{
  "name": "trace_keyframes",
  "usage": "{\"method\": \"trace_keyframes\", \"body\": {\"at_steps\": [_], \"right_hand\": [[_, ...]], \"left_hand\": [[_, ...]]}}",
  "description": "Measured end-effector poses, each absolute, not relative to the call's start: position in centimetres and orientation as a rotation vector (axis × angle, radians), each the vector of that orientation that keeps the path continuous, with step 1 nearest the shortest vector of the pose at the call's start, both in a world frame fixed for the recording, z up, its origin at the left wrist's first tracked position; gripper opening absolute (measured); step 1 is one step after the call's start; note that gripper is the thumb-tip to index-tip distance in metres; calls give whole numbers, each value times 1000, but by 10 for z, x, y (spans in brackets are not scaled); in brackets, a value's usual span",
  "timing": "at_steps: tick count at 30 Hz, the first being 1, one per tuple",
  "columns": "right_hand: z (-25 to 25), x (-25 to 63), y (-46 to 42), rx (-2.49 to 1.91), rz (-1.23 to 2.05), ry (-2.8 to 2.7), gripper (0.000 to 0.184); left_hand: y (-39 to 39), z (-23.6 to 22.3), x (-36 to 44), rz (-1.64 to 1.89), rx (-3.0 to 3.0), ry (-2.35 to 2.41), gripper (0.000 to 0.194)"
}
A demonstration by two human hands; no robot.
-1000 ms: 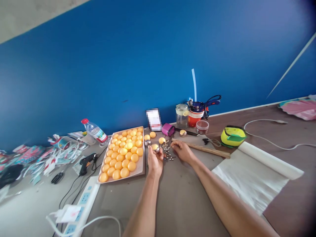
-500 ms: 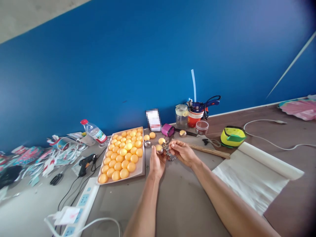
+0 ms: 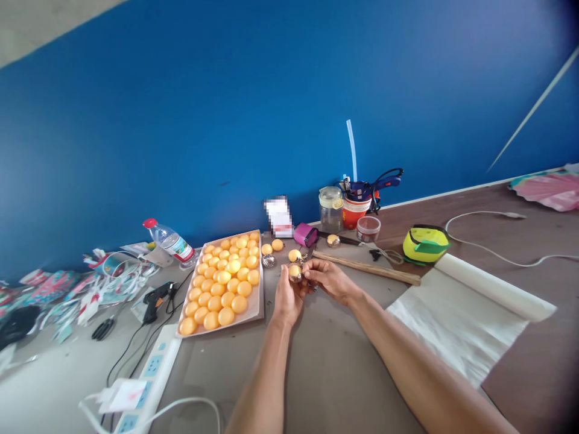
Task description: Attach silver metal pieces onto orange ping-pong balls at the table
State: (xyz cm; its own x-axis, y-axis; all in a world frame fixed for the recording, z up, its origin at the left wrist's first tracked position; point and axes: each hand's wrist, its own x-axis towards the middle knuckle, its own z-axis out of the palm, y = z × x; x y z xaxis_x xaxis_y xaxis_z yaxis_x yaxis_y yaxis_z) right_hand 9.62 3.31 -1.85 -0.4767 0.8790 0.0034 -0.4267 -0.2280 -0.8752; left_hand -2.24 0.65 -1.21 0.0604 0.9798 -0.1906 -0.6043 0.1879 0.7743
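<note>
My left hand [image 3: 286, 296] is closed round a small yellow ball [image 3: 295, 272] with shiny studs on it, held up just above the table. My right hand [image 3: 329, 278] is pinched together with its fingertips at the ball's right side; what it pinches is too small to name. Small silver studs lie under the hands, mostly hidden. A white tray [image 3: 259, 306] of several yellow balls sits just left of my left hand. Loose yellow balls [image 3: 277, 245] and a silvery studded ball [image 3: 270, 261] lie behind the hands.
A wooden stick [image 3: 367, 269], yellow-green tape measure [image 3: 425, 243], jar [image 3: 330, 209], red cup of tools [image 3: 355, 208] and white paper roll [image 3: 493, 287] lie to the right. A water bottle [image 3: 169, 241], glue gun [image 3: 156, 296], scissors [image 3: 103, 328], power strip [image 3: 149, 374] and paper scraps are on the left.
My right hand left the pile of studs on the table and came up to the ball in my left hand, its fingertips now meeting it.
</note>
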Motion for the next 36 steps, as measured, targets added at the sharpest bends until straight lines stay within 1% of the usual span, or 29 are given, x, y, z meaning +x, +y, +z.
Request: {"method": "trace_keyframes", "body": {"at_steps": [7,13,20,26,32,36], "right_hand": [[-18,97,33,-645,1868,-1123,30],[-21,99,34,-628,1896,-1156,28],[-26,101,36,-657,1857,-1233,26],[-21,99,34,-686,1818,-1215,23],[-19,92,29,-684,1801,-1167,27],[-22,90,31,-711,1789,-1187,27]], "left_hand": [[5,-17,-24,1306,673,858,41],[4,-18,-24,1323,709,882,40],[4,-21,-24,1310,664,949,42],[4,-26,-25,1354,744,1003,37],[3,-31,-29,1375,838,1028,35],[2,-25,-26,1398,688,1040,33]]}}
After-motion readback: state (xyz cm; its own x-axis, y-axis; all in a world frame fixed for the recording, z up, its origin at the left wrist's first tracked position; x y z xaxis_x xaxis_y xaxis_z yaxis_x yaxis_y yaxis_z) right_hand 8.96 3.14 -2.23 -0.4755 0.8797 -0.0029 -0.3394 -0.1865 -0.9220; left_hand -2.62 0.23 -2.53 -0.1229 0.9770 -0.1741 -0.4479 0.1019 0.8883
